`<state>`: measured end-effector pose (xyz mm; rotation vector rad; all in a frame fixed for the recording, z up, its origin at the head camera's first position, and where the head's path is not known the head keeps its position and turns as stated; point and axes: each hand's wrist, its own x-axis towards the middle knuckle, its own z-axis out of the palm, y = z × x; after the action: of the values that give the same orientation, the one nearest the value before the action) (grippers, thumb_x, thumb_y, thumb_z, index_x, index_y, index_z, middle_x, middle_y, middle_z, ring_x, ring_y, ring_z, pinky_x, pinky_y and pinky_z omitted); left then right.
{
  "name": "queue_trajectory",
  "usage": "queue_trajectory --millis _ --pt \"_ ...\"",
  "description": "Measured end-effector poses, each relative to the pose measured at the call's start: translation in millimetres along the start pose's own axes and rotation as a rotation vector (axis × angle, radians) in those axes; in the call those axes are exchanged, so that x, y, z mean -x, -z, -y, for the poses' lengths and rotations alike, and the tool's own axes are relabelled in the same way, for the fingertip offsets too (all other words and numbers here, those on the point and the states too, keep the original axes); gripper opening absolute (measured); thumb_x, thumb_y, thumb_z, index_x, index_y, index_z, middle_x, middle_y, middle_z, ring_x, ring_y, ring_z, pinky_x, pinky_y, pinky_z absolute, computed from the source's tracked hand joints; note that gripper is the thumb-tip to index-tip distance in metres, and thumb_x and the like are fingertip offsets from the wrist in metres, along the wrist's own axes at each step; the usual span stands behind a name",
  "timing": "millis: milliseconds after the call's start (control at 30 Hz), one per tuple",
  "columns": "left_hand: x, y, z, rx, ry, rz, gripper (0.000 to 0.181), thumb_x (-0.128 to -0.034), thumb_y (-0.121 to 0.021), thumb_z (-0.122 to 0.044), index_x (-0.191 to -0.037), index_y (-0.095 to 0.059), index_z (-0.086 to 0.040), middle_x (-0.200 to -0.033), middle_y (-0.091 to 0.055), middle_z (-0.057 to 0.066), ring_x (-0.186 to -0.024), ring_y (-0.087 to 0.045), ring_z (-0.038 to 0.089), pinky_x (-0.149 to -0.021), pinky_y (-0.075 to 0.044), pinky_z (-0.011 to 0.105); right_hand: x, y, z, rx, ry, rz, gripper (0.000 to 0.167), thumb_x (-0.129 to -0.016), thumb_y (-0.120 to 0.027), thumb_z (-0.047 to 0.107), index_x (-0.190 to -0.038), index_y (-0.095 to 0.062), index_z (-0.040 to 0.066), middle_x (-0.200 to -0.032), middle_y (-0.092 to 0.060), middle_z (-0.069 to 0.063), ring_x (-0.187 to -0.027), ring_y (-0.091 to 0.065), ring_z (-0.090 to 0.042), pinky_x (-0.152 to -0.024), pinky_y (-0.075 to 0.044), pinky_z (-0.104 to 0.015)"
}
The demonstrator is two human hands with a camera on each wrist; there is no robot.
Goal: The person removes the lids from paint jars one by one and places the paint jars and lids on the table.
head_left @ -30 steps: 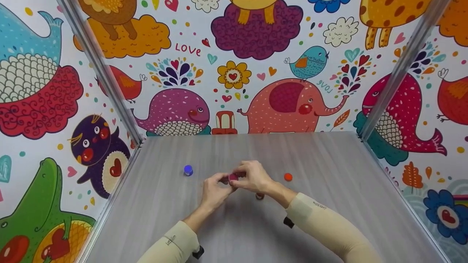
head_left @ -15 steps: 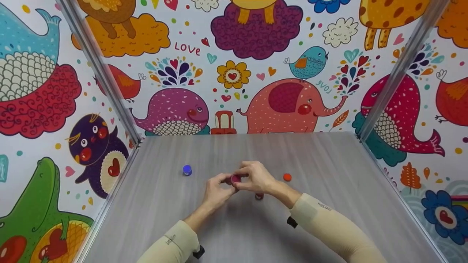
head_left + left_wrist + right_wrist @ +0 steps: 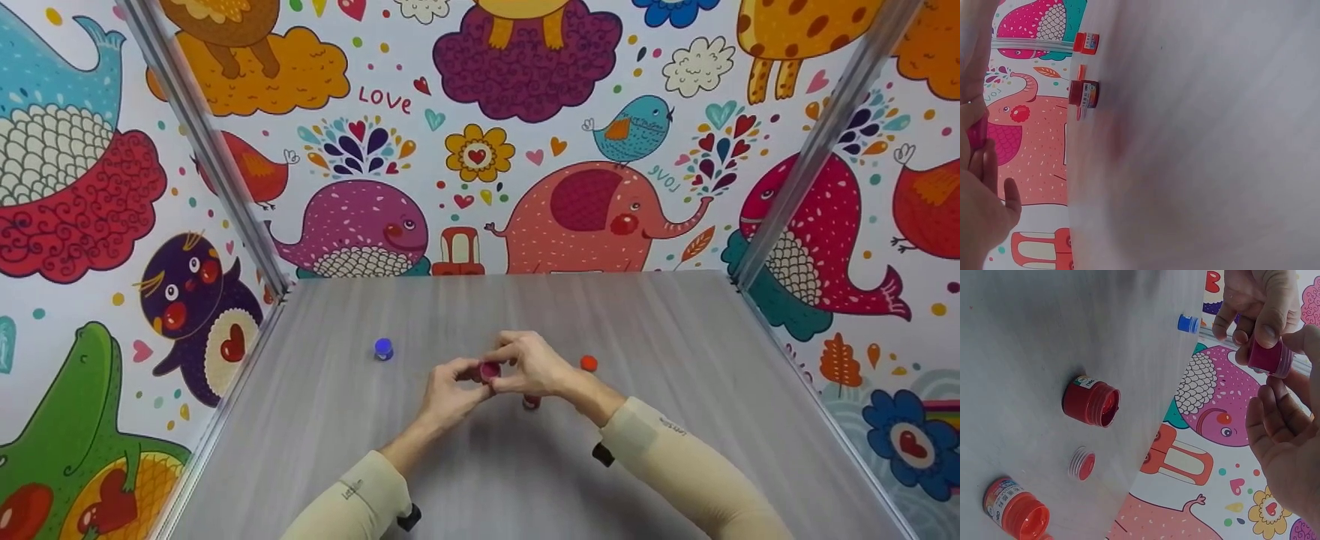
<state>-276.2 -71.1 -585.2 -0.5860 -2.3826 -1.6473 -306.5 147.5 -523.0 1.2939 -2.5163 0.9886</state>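
A small magenta paint jar (image 3: 490, 370) is held up between both hands, above the table. In the right wrist view, my left hand (image 3: 1266, 304) grips the magenta body of the jar (image 3: 1264, 357) with its thumb across the side. The thumb and fingers of my right hand (image 3: 1286, 439) pinch its clear ridged end; whether that end is a lid or the neck I cannot tell. In the head view my left hand (image 3: 450, 394) is on the left of the jar and my right hand (image 3: 534, 366) on the right.
On the table stand an open red paint jar (image 3: 1090, 400), an orange paint jar (image 3: 1016, 509) and a blue paint jar (image 3: 384, 349). A clear ridged lid (image 3: 1082, 464) with red inside lies by the red jar. Patterned walls and metal posts (image 3: 810, 150) enclose the table (image 3: 660, 315).
Both hands have shifted slightly to the right with the magenta jar, and its round end now faces the head camera more. The jars on the table have stayed in place.
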Motion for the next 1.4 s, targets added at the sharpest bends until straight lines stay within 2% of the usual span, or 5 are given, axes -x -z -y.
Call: queue_trajectory --millis 267,567,733,867,1400 --pt "-2.6 -4.3 1.1 0.107 0.055 -0.003 0.026 -0.0888 -0.096 -0.016 -0.113 -0.088 -0.012 -0.107 -0.088 0.01 -0.097 -0.081 0.013 -0.098 -0.068 0.045 2.6 2 -1 -0.004 0.013 0.009 0.029 -0.088 -0.082 0.013 -0.116 -0.088 0.008 -0.101 -0.075 -0.011 -0.093 -0.074 -0.028 -0.077 -0.066 -0.042" --pt "-3.2 -2.1 -5.5 0.09 0.067 -0.028 0.027 -0.088 -0.098 -0.019 -0.112 -0.088 -0.013 -0.106 -0.087 0.009 -0.096 -0.079 0.012 -0.096 -0.068 0.043 4.2 5 2 -0.042 -0.079 -0.004 0.039 -0.091 -0.082 0.02 -0.129 -0.084 0.011 -0.113 -0.081 -0.007 -0.098 -0.074 -0.021 -0.084 -0.068 -0.048" --pt "-4.5 -0.4 -10.0 0.073 0.053 -0.04 0.028 -0.0871 -0.099 -0.022 -0.111 -0.087 -0.014 -0.105 -0.086 0.008 -0.096 -0.08 0.024 -0.097 -0.067 0.053 5.5 7 6 -0.032 -0.128 -0.089 0.039 -0.094 -0.088 0.03 -0.124 -0.083 0.006 -0.106 -0.081 -0.011 -0.094 -0.073 -0.025 -0.082 -0.067 -0.045" --pt "-4.3 -1.2 -10.6 0.047 0.035 -0.063 0.027 -0.0872 -0.099 -0.023 -0.11 -0.087 -0.013 -0.103 -0.086 0.008 -0.097 -0.079 0.034 -0.094 -0.066 0.05 6.0 6 8 -0.012 -0.16 -0.121 0.038 -0.094 -0.093 0.037 -0.116 -0.084 0.008 -0.101 -0.08 -0.009 -0.089 -0.072 -0.022 -0.081 -0.063 -0.033" --pt "-2.2 -8.6 -11.9 -0.009 0.038 -0.083 0.025 -0.0876 -0.098 -0.022 -0.109 -0.088 -0.014 -0.104 -0.085 0.004 -0.099 -0.073 0.012 -0.091 -0.066 0.048 6.8 3 14 0.005 -0.231 -0.134 0.03 -0.089 -0.098 0.033 -0.104 -0.085 0.01 -0.092 -0.08 -0.006 -0.075 -0.06 -0.006 -0.069 -0.054 -0.019"
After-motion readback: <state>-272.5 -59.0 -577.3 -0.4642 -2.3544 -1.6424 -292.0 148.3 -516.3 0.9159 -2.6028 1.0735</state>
